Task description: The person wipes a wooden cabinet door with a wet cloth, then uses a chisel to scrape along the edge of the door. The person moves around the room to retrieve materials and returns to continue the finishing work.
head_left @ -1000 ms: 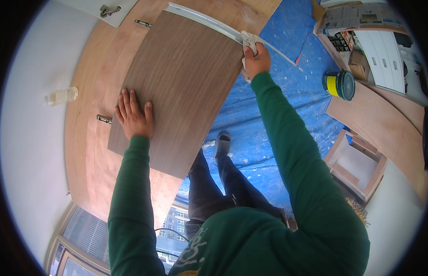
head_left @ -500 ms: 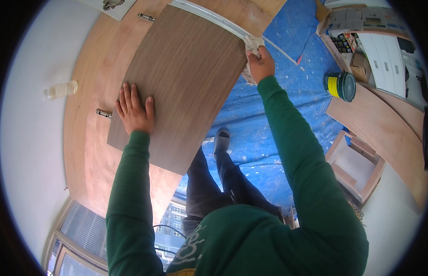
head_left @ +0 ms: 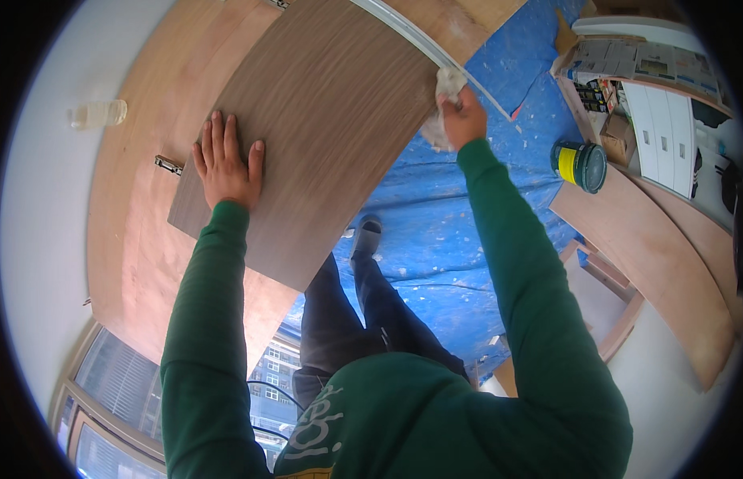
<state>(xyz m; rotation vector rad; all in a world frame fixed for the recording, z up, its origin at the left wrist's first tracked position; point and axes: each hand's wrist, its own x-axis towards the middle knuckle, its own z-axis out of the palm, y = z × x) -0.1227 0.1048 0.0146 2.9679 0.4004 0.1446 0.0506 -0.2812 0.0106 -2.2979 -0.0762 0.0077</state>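
A brown wood-grain panel (head_left: pixel 323 144) lies flat on a pale plywood bench (head_left: pixel 132 263). My left hand (head_left: pixel 228 161) rests on the panel near its left edge, palm down with the fingers spread. At the panel's far right corner, my right hand (head_left: pixel 464 120) is closed around an off-white rag (head_left: pixel 449 83), part of which hangs down beside the edge. Whether the rag touches the panel's edge is hard to see. A metal hinge (head_left: pixel 168 164) sticks out from the panel's left side. Along the far end runs a white metal strip (head_left: pixel 411 36).
Blue sheeting (head_left: pixel 435 215) covers the floor to the right. On it stands a dark green bucket (head_left: pixel 580 166) with a yellow label, beside curved plywood pieces (head_left: pixel 643 255). A clear plastic bottle (head_left: pixel 100 114) is by the left wall. White drawers (head_left: pixel 661 136) stand far right.
My view has shifted, so the panel and bench appear lower and farther left. My right hand still grips the rag at the corner, and my left hand stays flat on the panel.
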